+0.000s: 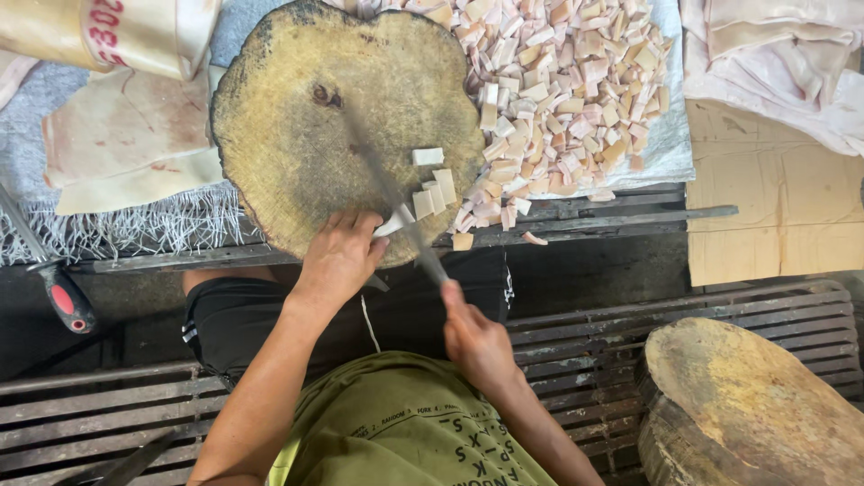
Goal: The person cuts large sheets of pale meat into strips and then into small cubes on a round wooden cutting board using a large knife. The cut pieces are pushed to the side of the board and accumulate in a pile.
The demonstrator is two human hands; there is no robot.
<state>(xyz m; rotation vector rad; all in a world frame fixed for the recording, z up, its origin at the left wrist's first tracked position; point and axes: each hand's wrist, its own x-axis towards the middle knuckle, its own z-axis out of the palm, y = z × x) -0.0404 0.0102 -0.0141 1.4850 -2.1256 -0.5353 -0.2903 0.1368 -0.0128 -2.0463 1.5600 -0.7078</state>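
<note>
Left hand (337, 261) is curled down on the near edge of the round wooden chopping block (297, 135), fingers pinning a pale strip of fatty meat (396, 220). Right hand (472, 337) is closed around the handle of a long knife (387, 184), blade angled across the block, blurred, right beside the left fingertips.

Freshly cut pieces (432, 184) sit just right of the blade; the big pile of diced cubes (567, 85) lies on the cloth to the far right of the block. Uncut sheets of the same pale stuff (126, 144) lie left of the block, more folded ones (774, 63) far right. A red-handled tool (63, 301) rests at the left edge of the slatted bench (612, 216); a second wooden block (756, 405) stands near right.

My read on doing it well:
- keep left fingertips tucked back, knuckles guiding the blade
- strip is almost used up and sits at the block's edge; slide it inward so it doesn't tip off
- even spacing per cut to match the cubes in the pile
- sweep cut pieces right before they crowd the blade
- greasy material: grip could slip, so short controlled strokes
</note>
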